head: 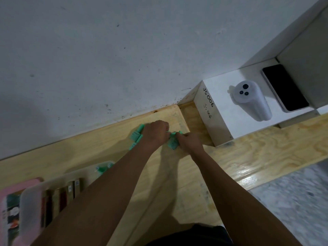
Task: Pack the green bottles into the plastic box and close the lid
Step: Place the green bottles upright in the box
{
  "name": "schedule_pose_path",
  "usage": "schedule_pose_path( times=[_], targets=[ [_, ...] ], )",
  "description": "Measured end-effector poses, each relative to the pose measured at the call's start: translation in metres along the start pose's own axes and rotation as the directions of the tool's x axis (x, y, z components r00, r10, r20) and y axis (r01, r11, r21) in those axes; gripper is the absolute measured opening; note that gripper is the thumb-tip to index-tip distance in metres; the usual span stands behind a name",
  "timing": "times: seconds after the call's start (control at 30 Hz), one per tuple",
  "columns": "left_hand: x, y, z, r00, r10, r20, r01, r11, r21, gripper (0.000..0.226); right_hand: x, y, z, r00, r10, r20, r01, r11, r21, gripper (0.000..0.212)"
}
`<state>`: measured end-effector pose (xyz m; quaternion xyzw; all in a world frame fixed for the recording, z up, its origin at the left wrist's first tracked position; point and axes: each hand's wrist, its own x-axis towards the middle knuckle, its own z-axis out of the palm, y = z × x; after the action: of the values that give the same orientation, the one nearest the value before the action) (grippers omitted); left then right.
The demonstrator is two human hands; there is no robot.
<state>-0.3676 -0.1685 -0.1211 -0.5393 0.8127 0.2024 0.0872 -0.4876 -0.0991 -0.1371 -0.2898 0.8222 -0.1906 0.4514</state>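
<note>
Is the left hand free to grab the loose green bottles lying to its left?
Probably yes. The left hand lies right beside the loose green bottles on the wooden table, nothing between them, though its fingers seem closed on another bottle shared with the right hand.

A pale wooden table (248, 153) set against a wall carries scattered green bottles (135, 136), a clear plastic box (58, 181) (part-filled), a pink-lidded container (10, 206) and a white carton (230, 110) marked "JS006".

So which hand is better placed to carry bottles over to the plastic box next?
Probably the left hand: it lies over the green bottles on the side toward the plastic box, while the right hand is farther from it.
</note>
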Motion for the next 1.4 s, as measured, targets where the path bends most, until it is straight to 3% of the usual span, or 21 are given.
schedule_pose_path(
  times=[0.17, 0.37, 0.47, 0.57, 0.63, 0.8, 0.9, 1.0, 1.1, 1.23, 1.3, 1.4],
  targets=[
    [-0.012, 0.004, 0.005, 0.993, 0.112, -0.029, -0.11, 0.992, 0.067, 0.029, -0.022, 0.012, -0.012, 0.992, -0.058, -0.116, 0.082, 0.973, 0.215, 0.026],
    [-0.024, -0.003, 0.019, 0.981, 0.193, -0.021, -0.19, 0.977, 0.098, 0.023, -0.046, 0.019, -0.028, 0.974, -0.127, -0.189, 0.18, 0.938, 0.296, 0.021],
    [-0.032, -0.009, 0.015, 0.995, 0.091, -0.04, -0.097, 0.981, -0.168, 0.024, -0.058, 0.016, -0.032, 0.968, -0.154, -0.199, 0.218, 0.909, 0.354, 0.012],
    [-0.048, -0.016, -0.005, 0.997, -0.061, -0.038, 0.031, 0.844, -0.535, 0.02, -0.069, 0.013, -0.033, 0.983, -0.101, -0.15, 0.161, 0.865, 0.474, 0.017],
    [-0.063, -0.023, -0.019, 0.994, -0.11, -0.008, 0.076, 0.737, -0.671, 0.02, -0.078, 0.012, -0.029, 0.995, -0.07, -0.069, 0.097, 0.827, 0.554, 0.019],
    [-0.104, -0.055, -0.043, 0.989, -0.132, 0.07, 0.122, 0.444, -0.888, 0.023, -0.105, 0.006, -0.008, 0.994, -0.082, 0.073, 0.008, 0.719, 0.695, 0.017],
    [-0.132, -0.079, -0.048, 0.986, -0.16, 0.053, 0.111, 0.373, -0.921, 0.021, -0.124, 0.0, 0.008, 0.988, -0.107, 0.109, -0.006, 0.683, 0.73, 0.013],
    [-0.163, -0.103, -0.052, 0.974, -0.222, 0.035, 0.117, 0.369, -0.922, 0.021, -0.145, -0.003, 0.025, 0.986, -0.137, 0.092, 0.037, 0.725, 0.688, 0.01],
    [-0.192, -0.125, -0.054, 0.965, -0.263, 0.014, 0.125, 0.407, -0.905, 0.017, -0.163, -0.006, 0.042, 0.974, -0.225, 0.025, 0.171, 0.803, 0.571, 0.008],
    [-0.227, -0.151, -0.051, 0.953, -0.301, -0.039, 0.111, 0.465, -0.879, 0.018, -0.186, -0.006, 0.07, 0.903, -0.43, -0.01, 0.407, 0.846, 0.345, 0.003],
    [-0.241, -0.164, -0.045, 0.953, -0.297, -0.068, 0.097, 0.506, -0.857, 0.019, -0.194, -0.005, 0.086, 0.851, -0.525, 0.0, 0.512, 0.83, 0.22, 0.01],
    [-0.255, -0.178, -0.033, 0.956, -0.282, -0.078, 0.098, 0.561, -0.822, 0.022, -0.2, -0.005, 0.11, 0.798, -0.601, 0.049, 0.603, 0.792, -0.093, 0.013]
  ],
)
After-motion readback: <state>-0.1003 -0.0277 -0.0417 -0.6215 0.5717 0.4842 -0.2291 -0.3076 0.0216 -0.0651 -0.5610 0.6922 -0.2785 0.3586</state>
